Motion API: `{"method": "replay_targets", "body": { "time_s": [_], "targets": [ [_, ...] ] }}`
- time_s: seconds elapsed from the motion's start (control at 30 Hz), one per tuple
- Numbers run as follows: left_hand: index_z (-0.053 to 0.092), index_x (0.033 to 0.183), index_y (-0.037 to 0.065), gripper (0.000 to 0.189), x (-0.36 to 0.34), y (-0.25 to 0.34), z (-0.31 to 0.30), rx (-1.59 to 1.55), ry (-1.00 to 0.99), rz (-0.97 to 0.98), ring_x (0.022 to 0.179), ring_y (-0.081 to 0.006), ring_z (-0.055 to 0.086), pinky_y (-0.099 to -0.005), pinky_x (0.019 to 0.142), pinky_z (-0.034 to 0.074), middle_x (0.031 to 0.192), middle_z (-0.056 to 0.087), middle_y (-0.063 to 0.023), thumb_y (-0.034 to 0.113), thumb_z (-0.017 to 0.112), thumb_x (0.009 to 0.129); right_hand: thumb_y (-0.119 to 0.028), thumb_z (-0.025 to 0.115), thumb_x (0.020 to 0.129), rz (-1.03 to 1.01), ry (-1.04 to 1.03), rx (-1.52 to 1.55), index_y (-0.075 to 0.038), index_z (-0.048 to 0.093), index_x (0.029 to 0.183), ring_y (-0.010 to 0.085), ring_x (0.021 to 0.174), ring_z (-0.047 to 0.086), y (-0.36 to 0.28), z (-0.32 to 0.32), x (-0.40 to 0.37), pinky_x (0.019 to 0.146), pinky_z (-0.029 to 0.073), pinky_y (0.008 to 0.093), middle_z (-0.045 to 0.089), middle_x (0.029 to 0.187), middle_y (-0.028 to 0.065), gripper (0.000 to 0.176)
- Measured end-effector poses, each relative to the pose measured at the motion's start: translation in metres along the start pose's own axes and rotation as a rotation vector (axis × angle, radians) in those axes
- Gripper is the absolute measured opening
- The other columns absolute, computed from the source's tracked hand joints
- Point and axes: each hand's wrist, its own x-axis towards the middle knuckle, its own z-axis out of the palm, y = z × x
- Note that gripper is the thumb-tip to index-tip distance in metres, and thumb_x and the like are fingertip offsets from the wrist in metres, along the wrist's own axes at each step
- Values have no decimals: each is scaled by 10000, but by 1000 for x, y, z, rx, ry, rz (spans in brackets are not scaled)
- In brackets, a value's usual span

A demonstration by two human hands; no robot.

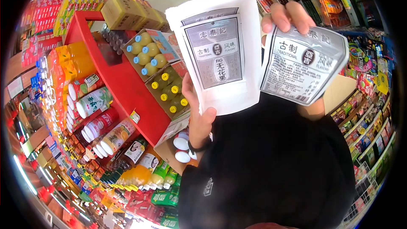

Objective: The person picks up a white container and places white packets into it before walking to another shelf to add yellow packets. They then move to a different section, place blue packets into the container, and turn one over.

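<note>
My left hand (198,121), with a dark band at the wrist, grips the lower left side of a white open-topped paper box (232,97). Inside it lie silver-and-black snack packets, the front one a fig snack packet (217,55) printed "FIG", with another partly hidden behind. My right hand (290,19) is closed over the top edge of a separate silver snack packet (303,68), marked "TRADITIONAL" and covered with small print. This packet is tilted, close to the box's right side. The right thumb is hidden behind it.
Left stands a red shelf unit (127,93) stocked with bottles and cans. Cartons of yellow-capped bottles (169,93) and blue-capped bottles (146,53) sit beside it. Snack racks (369,131) line the right side. Cardboard boxes (127,12) are stacked at upper left.
</note>
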Motion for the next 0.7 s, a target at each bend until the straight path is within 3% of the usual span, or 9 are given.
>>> {"method": "replay_targets", "body": {
  "time_s": [0.07, 0.23, 0.3, 0.4, 0.43, 0.63, 0.7],
  "targets": [
    [-52, 1431, 26, 1160, 5, 10, 6, 19, -16, 46, 1323, -294, 286, -402, 1082, 220, 1403, 263, -225, 576, 674, 712, -235, 749, 797, -113, 64, -173, -109, 525, 838, 279, 1117, 512, -2, 10, -4, 950, 531, 379, 500, 989, 86, 260],
    [-63, 1431, 24, 1084, 11, 12, 11, -21, -96, 75, 1262, -272, 361, -387, 1058, 252, 1346, 333, -212, 443, 685, 767, -263, 759, 775, -215, 102, -673, -101, 520, 827, 260, 1038, 527, -3, 36, 2, 908, 466, 364, 492, 942, 94, 293],
    [-64, 1431, 25, 1064, 17, 7, 14, -29, -108, 102, 1241, -264, 378, -381, 1053, 258, 1331, 344, -203, 388, 688, 771, -207, 738, 720, -237, 396, -1001, -83, 502, 795, 244, 933, 532, 9, 53, 5, 830, 407, 318, 500, 879, 98, 277],
    [-59, 1428, 23, 1027, 28, -1, 16, 24, -126, 135, 1217, -265, 395, -383, 1055, 255, 1316, 356, -201, 309, 678, 773, -68, 661, 644, -68, 314, -1728, -14, 573, 876, 215, 808, 550, 5, 56, 11, 723, 429, 303, 541, 869, 91, 254],
    [-59, 1427, 22, 1023, 34, -2, 19, 41, -118, 146, 1212, -267, 398, -385, 1056, 254, 1313, 360, -201, 304, 675, 772, 138, 490, 595, -5, 367, -1791, -16, 585, 917, 346, 777, 519, 9, 54, 13, 670, 452, 377, 500, 841, 163, 369],
    [-43, 1422, 15, 918, 57, -8, 28, 147, -132, 94, 1213, -252, 399, -388, 1062, 255, 1314, 382, -199, 146, 631, 813, 73, 567, 681, 6, 463, -2010, 24, 602, 1007, 367, 837, 550, 11, -2, 9, 717, 471, 403, 528, 881, 191, 332],
    [-46, 1422, 10, 922, 62, -7, 32, 123, -109, 46, 1231, -258, 389, -395, 1066, 253, 1332, 370, -206, 163, 639, 824, 60, 569, 697, 117, 530, -1948, 20, 605, 1037, 362, 837, 559, 3, -7, 16, 726, 476, 398, 536, 889, 185, 344]
  ]
}}
